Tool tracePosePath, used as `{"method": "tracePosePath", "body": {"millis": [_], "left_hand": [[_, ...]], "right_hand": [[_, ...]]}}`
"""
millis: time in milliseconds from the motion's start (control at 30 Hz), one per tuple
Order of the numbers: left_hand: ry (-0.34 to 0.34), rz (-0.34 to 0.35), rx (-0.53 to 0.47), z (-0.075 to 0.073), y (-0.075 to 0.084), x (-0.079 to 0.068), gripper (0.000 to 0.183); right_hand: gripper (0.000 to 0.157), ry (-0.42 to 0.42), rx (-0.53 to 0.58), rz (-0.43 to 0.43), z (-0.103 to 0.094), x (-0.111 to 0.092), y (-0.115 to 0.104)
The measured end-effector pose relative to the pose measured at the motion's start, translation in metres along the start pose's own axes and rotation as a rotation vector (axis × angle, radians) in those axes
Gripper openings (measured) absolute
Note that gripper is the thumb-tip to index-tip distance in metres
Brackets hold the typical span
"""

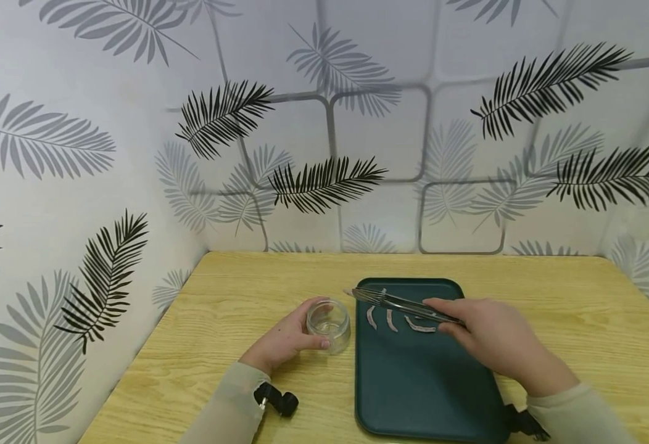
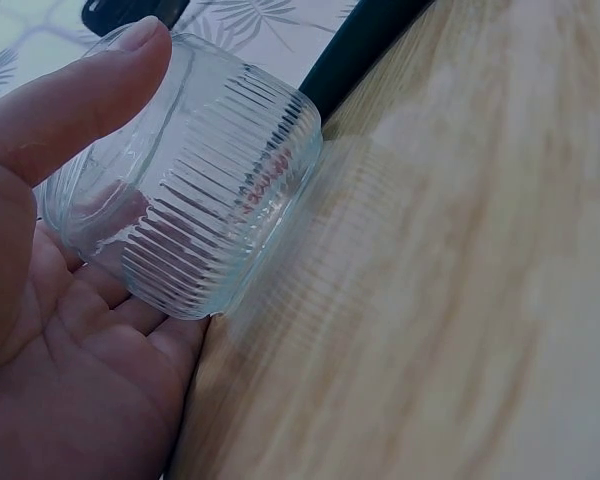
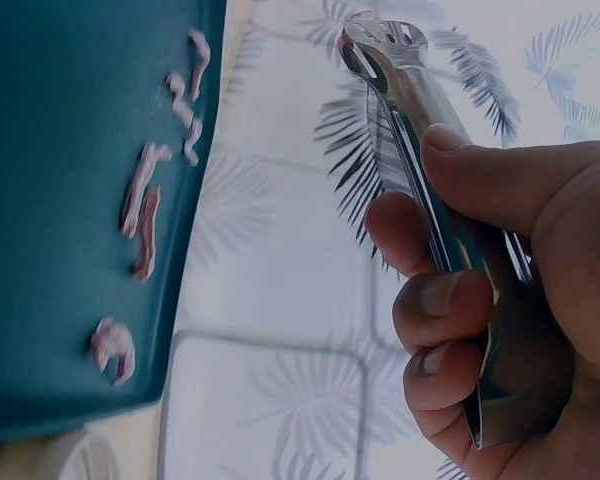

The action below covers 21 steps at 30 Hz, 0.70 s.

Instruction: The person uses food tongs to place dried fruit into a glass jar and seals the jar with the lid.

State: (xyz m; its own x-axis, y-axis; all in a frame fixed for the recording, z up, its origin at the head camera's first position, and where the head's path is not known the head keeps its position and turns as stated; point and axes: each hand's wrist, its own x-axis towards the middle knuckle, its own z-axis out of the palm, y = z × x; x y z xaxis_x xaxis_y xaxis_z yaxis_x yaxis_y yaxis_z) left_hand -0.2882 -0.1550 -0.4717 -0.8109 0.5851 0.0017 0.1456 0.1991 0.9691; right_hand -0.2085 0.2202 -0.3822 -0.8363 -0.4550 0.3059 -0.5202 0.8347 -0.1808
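Observation:
My left hand (image 1: pixel 285 339) grips a small clear glass jar (image 1: pixel 329 333) that stands upright on the table, just left of the tray. In the left wrist view, the thumb lies along one side of the ribbed jar (image 2: pixel 215 190) and the fingers go round the other. With my right hand (image 1: pixel 493 336) I hold metal tongs (image 3: pixel 450 190) above the tray's far part, their tips pointing left toward the jar. A small pale bit shows at the tips in the head view; its kind is unclear. Several thin, pale pinkish strips (image 1: pixel 391 320) lie on the dark green tray (image 1: pixel 424 382).
The wood-grain table (image 1: pixel 191 370) ends at a wall (image 1: pixel 380 216) with a leaf pattern. The tray's raised rim runs close to the jar's right side. Each wrist carries a small black camera mount (image 1: pixel 277 399).

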Motion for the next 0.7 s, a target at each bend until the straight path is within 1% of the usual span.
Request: {"method": "tracePosePath", "body": {"millis": [67, 167, 400, 533, 700], "left_hand": [[0.0, -0.002, 0.004, 0.0, 0.0, 0.0, 0.079], [-0.002, -0.005, 0.002, 0.0, 0.001, 0.0, 0.079], [-0.006, 0.001, 0.001, 0.0, 0.001, 0.0, 0.076], [0.004, -0.005, 0.002, 0.001, 0.001, -0.001, 0.077], [0.004, -0.017, -0.007, 0.001, 0.002, -0.001, 0.081]], "right_hand": [[0.047, 0.023, -0.014, -0.028, 0.002, 0.0, -0.004], [0.046, 0.033, -0.015, -0.049, 0.005, 0.0, -0.01], [0.048, 0.006, 0.014, -0.067, 0.006, 0.0, -0.018], [0.048, 0.026, 0.01, -0.09, 0.009, 0.001, -0.022], [0.05, 0.054, -0.018, -0.089, 0.015, 0.003, -0.028]]}}
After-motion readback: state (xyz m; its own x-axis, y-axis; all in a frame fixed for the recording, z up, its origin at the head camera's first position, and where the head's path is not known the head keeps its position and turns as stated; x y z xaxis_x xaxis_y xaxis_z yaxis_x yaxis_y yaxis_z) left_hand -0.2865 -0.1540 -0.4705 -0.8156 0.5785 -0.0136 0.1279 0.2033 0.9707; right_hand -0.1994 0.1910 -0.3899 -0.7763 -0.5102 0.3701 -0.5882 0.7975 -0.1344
